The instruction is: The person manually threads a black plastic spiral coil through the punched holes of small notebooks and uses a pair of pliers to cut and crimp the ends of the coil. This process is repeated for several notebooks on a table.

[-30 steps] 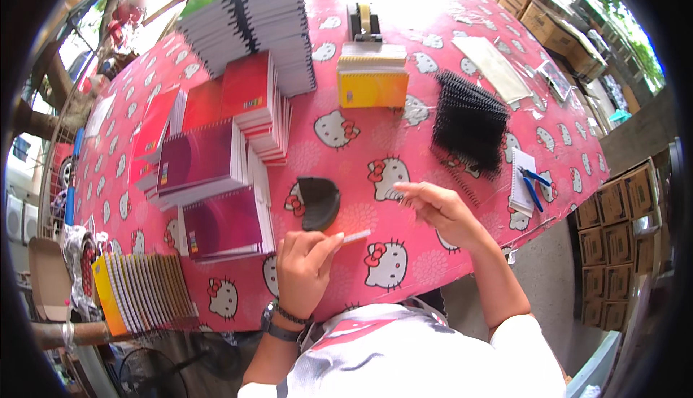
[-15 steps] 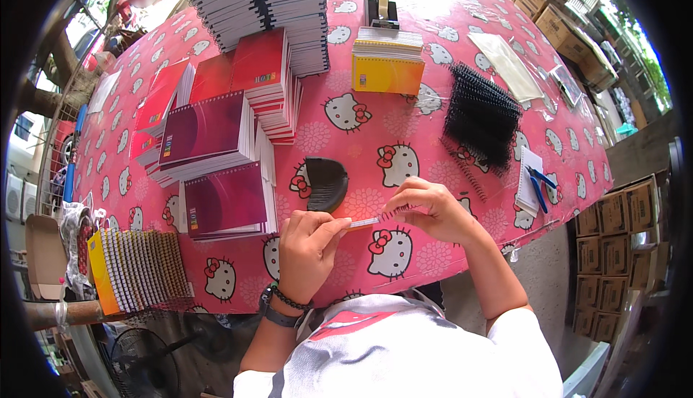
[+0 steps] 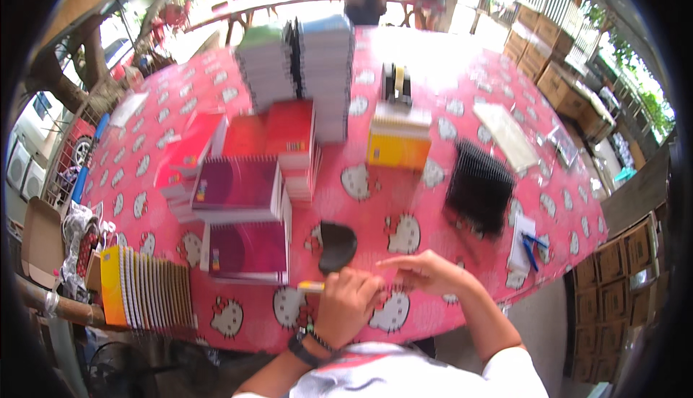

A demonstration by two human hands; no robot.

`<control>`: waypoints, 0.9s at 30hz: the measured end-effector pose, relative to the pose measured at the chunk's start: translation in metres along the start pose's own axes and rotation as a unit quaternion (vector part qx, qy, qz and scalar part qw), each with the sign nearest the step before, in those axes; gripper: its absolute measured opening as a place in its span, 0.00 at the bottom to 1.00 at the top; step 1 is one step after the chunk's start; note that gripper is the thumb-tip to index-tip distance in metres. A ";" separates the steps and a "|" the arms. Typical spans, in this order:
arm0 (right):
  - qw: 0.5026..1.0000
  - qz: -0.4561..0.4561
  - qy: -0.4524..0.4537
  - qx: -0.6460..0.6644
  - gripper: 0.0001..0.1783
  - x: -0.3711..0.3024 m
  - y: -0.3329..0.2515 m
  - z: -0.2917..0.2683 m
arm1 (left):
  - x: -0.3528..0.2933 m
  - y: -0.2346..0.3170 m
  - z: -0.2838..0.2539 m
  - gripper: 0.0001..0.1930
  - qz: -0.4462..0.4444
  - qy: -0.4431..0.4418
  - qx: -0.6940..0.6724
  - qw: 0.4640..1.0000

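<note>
My left hand [image 3: 350,298] is closed around a small notebook [image 3: 310,286], whose yellow end sticks out to the left of the fingers. A dark spiral coil [image 3: 396,287] shows in the short gap between my hands, at the notebook's right end. My right hand [image 3: 431,274] has its index finger stretched out to the left above the coil, while the lower fingers curl in and appear to grip the coil's end; motion blur softens this. Just beyond my left hand a dark, rounded object [image 3: 338,246] lies on the pink patterned tablecloth [image 3: 317,199].
Purple notebooks [image 3: 249,250], red notebooks [image 3: 290,127] and tall spiral-bound stacks [image 3: 325,80] stand left. A yellow notebook row [image 3: 148,290] lines the near-left edge. Rightward are yellow notebooks [image 3: 399,149], a tape dispenser [image 3: 397,86], black coils [image 3: 480,188] and blue-handled pliers [image 3: 532,250].
The view has tilted up, showing a person at the far side. My left hand has turned over the notebook and moved closer to my right hand, whose index finger is now extended.
</note>
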State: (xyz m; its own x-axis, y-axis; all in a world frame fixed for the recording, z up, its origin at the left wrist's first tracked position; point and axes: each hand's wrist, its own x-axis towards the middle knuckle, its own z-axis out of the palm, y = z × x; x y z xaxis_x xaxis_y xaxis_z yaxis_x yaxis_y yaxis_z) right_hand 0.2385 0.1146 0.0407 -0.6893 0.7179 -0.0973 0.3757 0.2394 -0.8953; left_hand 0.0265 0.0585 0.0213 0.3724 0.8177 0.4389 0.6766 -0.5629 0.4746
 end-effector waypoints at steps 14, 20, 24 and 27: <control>0.910 -0.155 -0.043 -0.383 0.41 0.122 0.022 0.019 | 0.001 -0.005 -0.013 0.09 0.050 0.011 -0.029 0.998; 0.951 -0.117 0.004 -0.285 0.31 0.094 0.032 0.014 | -0.005 -0.019 -0.005 0.14 0.067 -0.019 0.016 0.997; 0.996 -0.067 0.050 -0.030 0.28 0.045 0.048 -0.013 | -0.010 -0.020 -0.024 0.16 0.007 0.063 0.061 0.996; 0.958 -0.081 -0.029 0.274 0.29 0.003 0.064 -0.017 | -0.020 -0.043 -0.009 0.14 0.019 0.018 0.071 0.997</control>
State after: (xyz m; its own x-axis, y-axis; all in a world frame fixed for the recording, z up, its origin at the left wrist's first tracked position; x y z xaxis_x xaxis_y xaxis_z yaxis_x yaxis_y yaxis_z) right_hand 0.2708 0.1425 -0.0094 -0.7501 0.6593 0.0522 -0.1095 -0.0460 -0.9929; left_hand -0.0157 0.0647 -0.0008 0.3778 0.7901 0.4827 0.7469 -0.5682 0.3453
